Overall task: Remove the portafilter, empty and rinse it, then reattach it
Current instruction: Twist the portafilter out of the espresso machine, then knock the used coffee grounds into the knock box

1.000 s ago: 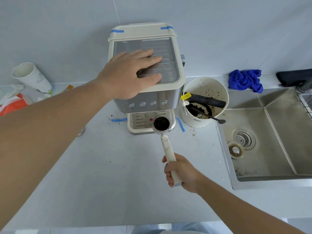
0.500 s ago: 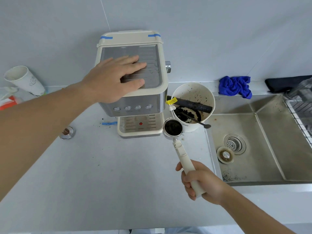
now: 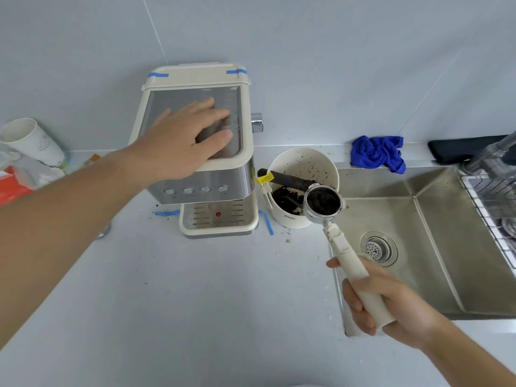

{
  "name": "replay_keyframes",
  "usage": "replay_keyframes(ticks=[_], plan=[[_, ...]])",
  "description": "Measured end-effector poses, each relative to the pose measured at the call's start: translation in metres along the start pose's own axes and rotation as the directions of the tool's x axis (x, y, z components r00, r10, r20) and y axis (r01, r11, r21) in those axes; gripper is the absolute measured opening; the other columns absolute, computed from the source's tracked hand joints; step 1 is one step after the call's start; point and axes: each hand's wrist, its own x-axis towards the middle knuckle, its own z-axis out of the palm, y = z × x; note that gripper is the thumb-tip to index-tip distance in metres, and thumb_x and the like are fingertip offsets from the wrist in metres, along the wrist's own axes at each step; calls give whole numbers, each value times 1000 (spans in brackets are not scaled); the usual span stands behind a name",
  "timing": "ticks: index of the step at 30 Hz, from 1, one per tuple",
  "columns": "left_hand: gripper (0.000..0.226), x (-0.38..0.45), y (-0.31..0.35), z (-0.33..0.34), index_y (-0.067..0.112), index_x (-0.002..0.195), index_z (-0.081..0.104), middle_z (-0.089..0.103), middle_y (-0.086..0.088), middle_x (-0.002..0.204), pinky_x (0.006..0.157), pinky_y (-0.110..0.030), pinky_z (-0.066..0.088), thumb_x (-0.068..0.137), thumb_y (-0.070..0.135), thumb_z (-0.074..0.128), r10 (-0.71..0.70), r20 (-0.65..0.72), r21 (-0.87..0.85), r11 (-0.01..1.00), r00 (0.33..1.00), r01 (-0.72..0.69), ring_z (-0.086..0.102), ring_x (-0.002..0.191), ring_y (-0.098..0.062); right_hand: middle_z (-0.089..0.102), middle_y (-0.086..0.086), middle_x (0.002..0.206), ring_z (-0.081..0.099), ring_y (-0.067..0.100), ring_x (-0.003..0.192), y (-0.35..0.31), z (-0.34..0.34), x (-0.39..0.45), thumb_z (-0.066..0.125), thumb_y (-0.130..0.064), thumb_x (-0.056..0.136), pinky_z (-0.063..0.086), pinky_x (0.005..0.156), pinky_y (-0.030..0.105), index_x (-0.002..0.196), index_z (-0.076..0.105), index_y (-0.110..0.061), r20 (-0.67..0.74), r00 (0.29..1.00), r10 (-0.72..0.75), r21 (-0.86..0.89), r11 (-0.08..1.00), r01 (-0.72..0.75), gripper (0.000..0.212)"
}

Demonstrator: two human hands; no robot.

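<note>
Since the earlier frame, portafilter (image 3: 324,203) is moving right, off the espresso machine (image 3: 195,152) | right hand (image 3: 391,303) is wrapping its handle, basket with grounds facing up over knock box (image 3: 303,188) rim | long axis is pointing away from grip toward box | left hand (image 3: 178,143) is lying flat, spread on machine.

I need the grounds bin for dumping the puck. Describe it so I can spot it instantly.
Start at the espresso machine against the wall; between it and the sink stands a round cream knock box. A black bar spans its mouth, dark grounds lie inside, and a yellow tag marks its left rim, unlike the paper cup far left.
</note>
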Motion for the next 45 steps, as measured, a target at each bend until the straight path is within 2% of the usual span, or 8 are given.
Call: replay_keyframes(ticks=[7, 11, 17, 22, 24, 26, 38, 45], plan=[[51, 14, 17, 16, 36, 132, 45, 46, 3, 143, 115, -52, 16, 91, 62, 30, -99, -118, 25, 994, 988, 103, 37, 135, -19, 41, 16, 64, 37, 22, 41, -41, -29, 11, 57, -22, 86, 36, 40, 28, 123, 64, -17, -97, 990, -101, 7, 995, 102, 38], [50, 13, 16, 15, 36, 134, 45, 43, 3, 149, 115, -48, 15, 91, 61, 35, -129, -139, 12, 991, 982, 132, 36, 138, -20, 46, 14, 65, 42, 24, 43, -56, -38, 27, 50, -29, 89, 36, 43, 30, 125, 59, -19, -203, 971, -128, -91, 990, 111, 38], [53, 12, 17, 15, 37, 137, 45, 39, 7, 153, 117, -48, 15, 90, 62, 37, -148, -145, -7, 989, 978, 148, 33, 142, -19, 48, 18, 72, 48, 26, 45, -68, -40, 52, 53, -12, 96, 41, 44, 33, 116, 62, -17, -346, 901, -261, -387, 915, 116, 22], [50, 12, 19, 15, 38, 137, 46, 35, 8, 156, 116, -45, 12, 92, 59, 40, -154, -167, -18, 988, 974, 154, 29, 144, -16, 64, 7, 78, 61, 25, 61, -67, -34, 68, 59, -20, 90, 53, 59, 40, 132, 50, -39, -374, 769, -518, -855, 514, -70, 48], [51, 11, 19, 14, 38, 137, 46, 35, 7, 156, 116, -44, 12, 92, 59, 41, -149, -166, -24, 989, 975, 147, 28, 144, -16, 63, 5, 87, 58, 25, 70, -61, -33, 73, 56, -24, 90, 48, 61, 36, 143, 37, -39, -323, 770, -550, -942, 266, -205, 58], [52, 11, 19, 13, 37, 138, 46, 36, 7, 155, 115, -44, 13, 91, 59, 40, -147, -164, -30, 989, 976, 144, 29, 144, -17, 58, 5, 96, 53, 25, 75, -57, -31, 75, 54, -27, 92, 42, 61, 33, 150, 25, -40, -330, 764, -555, -943, 167, -286, 65], [50, 10, 21, 12, 36, 137, 47, 37, 7, 155, 115, -46, 14, 92, 57, 41, -149, -166, -31, 989, 975, 146, 29, 144, -17, 62, 0, 78, 58, 18, 68, -64, -32, 70, 54, -31, 94, 46, 57, 32, 143, 39, -41, -301, 721, -625, -937, 334, -101, 52], [51, 10, 21, 13, 37, 138, 46, 36, 7, 156, 116, -45, 12, 92, 59, 41, -162, -162, -36, 987, 974, 158, 28, 145, -15, 62, 8, 95, 53, 26, 79, -56, -36, 76, 48, -39, 96, 40, 64, 35, 149, 32, -36, -313, 759, -571, -950, 174, -261, 55]])
